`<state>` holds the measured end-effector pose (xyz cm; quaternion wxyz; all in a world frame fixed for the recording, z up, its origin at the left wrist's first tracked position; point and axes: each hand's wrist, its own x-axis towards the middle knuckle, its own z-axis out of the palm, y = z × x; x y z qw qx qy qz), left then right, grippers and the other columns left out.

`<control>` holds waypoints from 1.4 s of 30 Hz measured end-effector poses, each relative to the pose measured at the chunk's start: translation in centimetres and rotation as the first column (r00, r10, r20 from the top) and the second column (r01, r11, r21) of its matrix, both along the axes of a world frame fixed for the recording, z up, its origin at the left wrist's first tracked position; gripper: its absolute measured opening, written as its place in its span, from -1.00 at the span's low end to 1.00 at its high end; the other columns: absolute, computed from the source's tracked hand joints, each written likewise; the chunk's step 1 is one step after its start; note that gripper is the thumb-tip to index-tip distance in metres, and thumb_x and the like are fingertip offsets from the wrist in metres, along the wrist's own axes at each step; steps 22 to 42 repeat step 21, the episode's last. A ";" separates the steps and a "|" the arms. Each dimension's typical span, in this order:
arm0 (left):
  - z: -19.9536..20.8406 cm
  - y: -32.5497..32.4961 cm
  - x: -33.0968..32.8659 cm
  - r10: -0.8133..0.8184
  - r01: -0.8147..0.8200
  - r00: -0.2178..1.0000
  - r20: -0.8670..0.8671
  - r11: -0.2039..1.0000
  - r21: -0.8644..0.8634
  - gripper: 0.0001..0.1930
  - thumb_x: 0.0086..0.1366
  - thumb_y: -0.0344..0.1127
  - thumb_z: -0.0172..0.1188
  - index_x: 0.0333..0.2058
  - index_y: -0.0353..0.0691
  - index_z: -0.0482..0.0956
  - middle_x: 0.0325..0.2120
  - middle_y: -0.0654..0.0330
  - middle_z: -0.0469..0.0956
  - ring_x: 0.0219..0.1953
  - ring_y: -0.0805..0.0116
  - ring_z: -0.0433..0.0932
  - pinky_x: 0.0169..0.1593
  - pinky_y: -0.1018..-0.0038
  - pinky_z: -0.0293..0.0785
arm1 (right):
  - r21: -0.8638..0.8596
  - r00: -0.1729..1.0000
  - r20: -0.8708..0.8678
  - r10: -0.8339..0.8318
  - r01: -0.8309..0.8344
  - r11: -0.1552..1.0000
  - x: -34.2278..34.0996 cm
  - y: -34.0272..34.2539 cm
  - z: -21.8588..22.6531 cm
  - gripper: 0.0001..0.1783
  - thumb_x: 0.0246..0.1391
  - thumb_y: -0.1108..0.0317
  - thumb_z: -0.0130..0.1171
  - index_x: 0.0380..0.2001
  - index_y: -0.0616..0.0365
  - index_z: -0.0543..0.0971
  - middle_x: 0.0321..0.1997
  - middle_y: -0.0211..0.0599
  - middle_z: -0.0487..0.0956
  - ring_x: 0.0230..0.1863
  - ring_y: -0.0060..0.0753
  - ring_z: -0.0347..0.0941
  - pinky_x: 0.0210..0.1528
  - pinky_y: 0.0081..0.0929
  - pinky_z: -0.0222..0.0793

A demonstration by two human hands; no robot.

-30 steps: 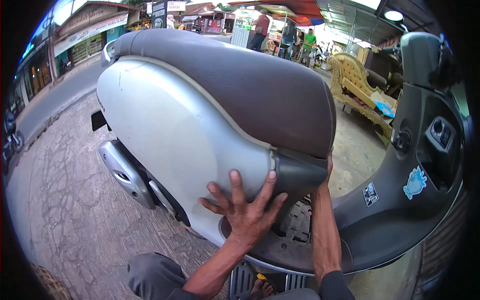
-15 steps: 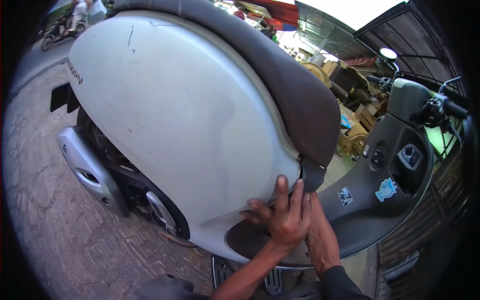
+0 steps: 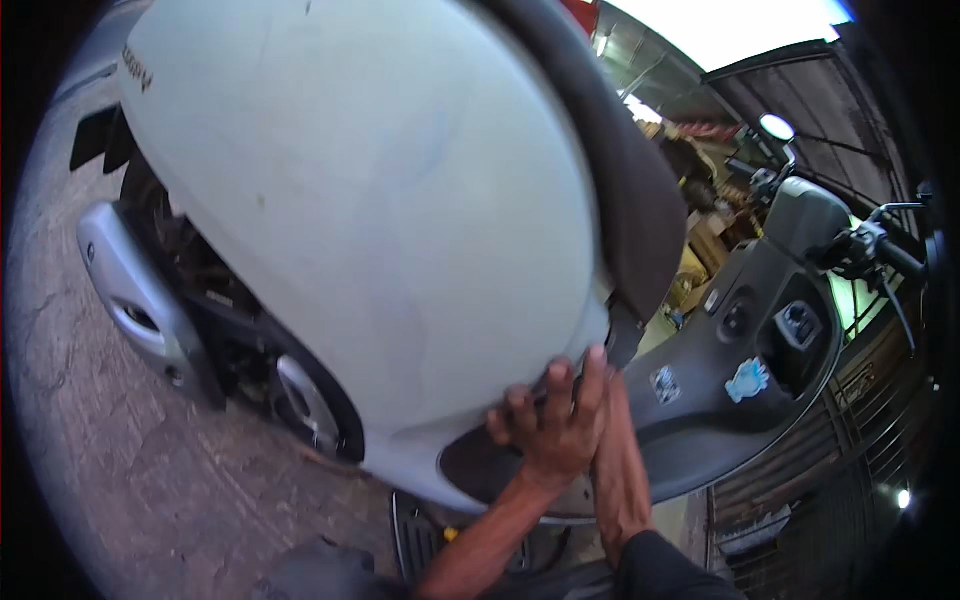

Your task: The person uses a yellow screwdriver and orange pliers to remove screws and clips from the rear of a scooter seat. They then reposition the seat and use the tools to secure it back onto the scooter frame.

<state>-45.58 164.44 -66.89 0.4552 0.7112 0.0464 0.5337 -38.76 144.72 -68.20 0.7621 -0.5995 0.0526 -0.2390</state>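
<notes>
The pale side panel [image 3: 400,220] of a motor scooter fills the middle of the view, below its dark brown seat [image 3: 640,200]. My left hand [image 3: 555,430] lies against the panel's lower front corner, just under the nose of the seat. Its fingers are stretched out and spread, with the fingertips on the panel's edge. Close behind it, my right hand [image 3: 613,425] reaches up along the same corner from the footboard side. The left hand and the panel cover its fingers, so whether they grip anything is hidden.
To the right stand the scooter's grey front shield [image 3: 720,340] with stickers and its handlebar [image 3: 895,255]. A silver exhaust cover [image 3: 135,300] juts out at left above rough paving [image 3: 130,440]. A ridged black footrest [image 3: 415,540] lies beneath my forearms. Cartons [image 3: 708,245] are piled behind.
My view has shifted, so the panel looms larger and the passing motorcycle is out of sight. Both hands remain at the same panel corner; my left fingers sit slightly lower along its edge.
</notes>
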 end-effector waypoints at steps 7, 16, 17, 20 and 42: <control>-1.6 1.7 1.6 0.038 -0.033 0.998 0.042 0.992 -0.119 -0.09 0.15 0.23 0.50 0.36 0.13 0.22 0.50 -0.40 -0.17 0.55 -0.45 -0.47 0.44 -0.31 -0.57 | -0.062 1.000 0.009 0.013 -0.013 0.998 0.6 -0.3 -0.5 -0.52 0.42 0.09 -0.07 0.20 0.15 0.53 0.16 -0.21 0.63 0.15 -0.17 0.58 0.23 -0.20 0.50; -1.1 1.9 1.8 0.029 -0.020 0.998 0.061 0.989 -0.143 -0.33 0.33 0.28 0.29 0.32 0.30 0.33 0.52 -0.30 -0.13 0.56 -0.44 -0.42 0.45 -0.28 -0.66 | 0.079 0.998 0.052 0.040 -0.044 0.996 1.7 -0.4 0.5 -0.53 0.42 0.12 -0.06 0.20 0.15 0.53 0.17 -0.22 0.64 0.16 -0.21 0.58 0.26 -0.23 0.48; -1.1 2.3 1.8 0.027 -0.020 0.998 0.052 0.991 -0.135 -0.35 0.34 0.27 0.28 0.32 0.32 0.35 0.52 -0.30 -0.13 0.56 -0.44 -0.42 0.45 -0.28 -0.66 | 0.063 0.995 0.029 0.093 -0.095 0.994 1.7 0.2 0.9 -0.50 0.42 0.08 -0.07 0.24 0.13 0.51 0.24 -0.21 0.60 0.19 -0.19 0.56 0.29 -0.22 0.47; -0.9 1.8 0.9 0.022 -0.017 0.999 0.043 0.993 -0.118 -0.44 0.35 0.20 0.29 0.27 0.37 0.43 0.52 -0.27 -0.10 0.56 -0.44 -0.35 0.46 -0.30 -0.59 | 0.192 0.965 0.086 0.246 -0.259 0.947 1.1 -0.1 -0.2 -0.40 0.42 -0.03 -0.08 0.34 0.10 0.42 0.31 -0.21 0.55 0.28 -0.12 0.50 0.36 -0.17 0.40; -0.9 1.2 0.5 0.012 -0.007 0.999 0.040 0.992 -0.124 -0.49 0.35 0.16 0.31 0.24 0.38 0.48 0.53 -0.21 -0.07 0.56 -0.42 -0.29 0.48 -0.30 -0.54 | 0.192 0.972 0.043 0.230 -0.234 0.953 -0.2 -0.9 -1.2 -0.40 0.42 -0.03 -0.08 0.34 0.10 0.42 0.31 -0.21 0.55 0.28 -0.12 0.50 0.36 -0.17 0.40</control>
